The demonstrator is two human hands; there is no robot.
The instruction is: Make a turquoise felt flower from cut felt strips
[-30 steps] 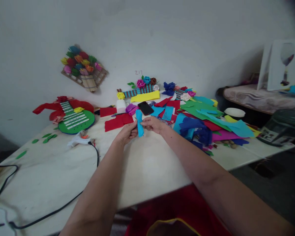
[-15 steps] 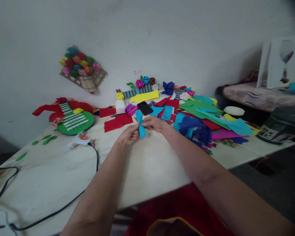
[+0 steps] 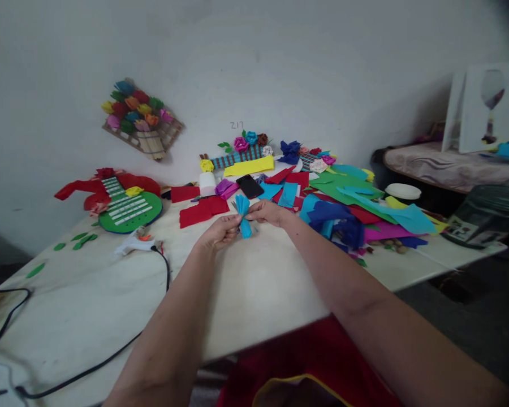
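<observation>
- Blue paper piece [image 3: 243, 211]: held between both hands over the counter [image 3: 265, 285], near side of the black phone [image 3: 250, 186], right of the red paper [image 3: 200, 213]. Can't tell from my feed whether its lower end touches the counter.
- Changed over the last second: flatter, looser strip then; now the waist is squeezed tighter and both ends flare into pleated fans, bow-like. I'd judge the gathering of the middle is further along.
- Left hand [image 3: 223, 230]: thumb and fingers closed in a pinch on the waist, other fingers curled.
- Right hand [image 3: 266, 212]: fingertips pinched at the waist from the opposite side; exact contact too small for me to resolve.
- Long axis: runs away from the wearer, roughly upright in my view, far end leaning slightly left, near end slightly right.
- One fan points to the wall, the other back toward the wearer.
</observation>
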